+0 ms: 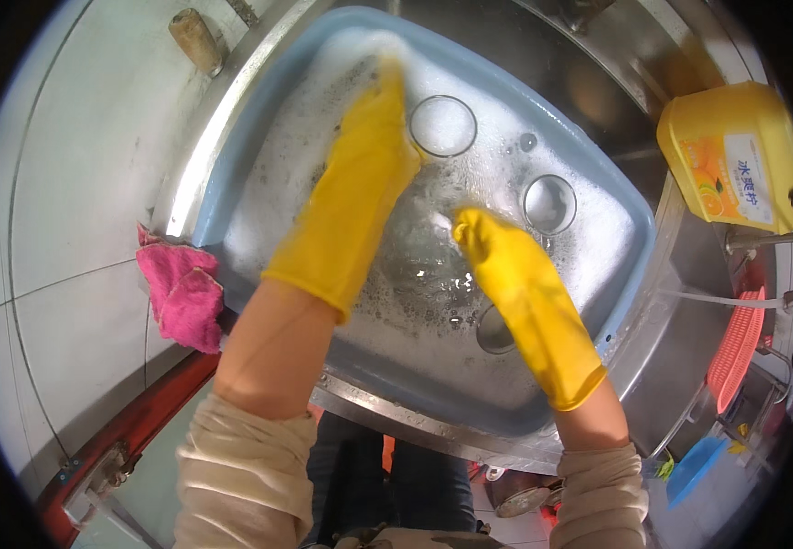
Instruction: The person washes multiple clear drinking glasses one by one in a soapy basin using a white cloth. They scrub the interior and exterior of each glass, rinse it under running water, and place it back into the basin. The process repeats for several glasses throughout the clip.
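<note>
A blue plastic basin (633, 206) of foamy water sits in a steel sink. My left hand (376, 130), in a yellow rubber glove, reaches over the foam towards the basin's far side; it is blurred, and its fingers do not show clearly. My right hand (482, 237), gloved alike, is curled above the water near the middle; whether it holds anything cannot be made out. Right of my left hand is a round glass rim (475, 127). A second glass (549, 204) stands right of my right hand, and a third (496, 329) lies partly behind that glove's cuff.
A pink cloth (180, 295) hangs at the basin's left corner. On the right are a yellow plastic jug (732, 158), a red plastic basket (736, 350) and, lower down, a blue basin (698, 470). A worn cylindrical object (195, 41) lies by the tiled wall at upper left.
</note>
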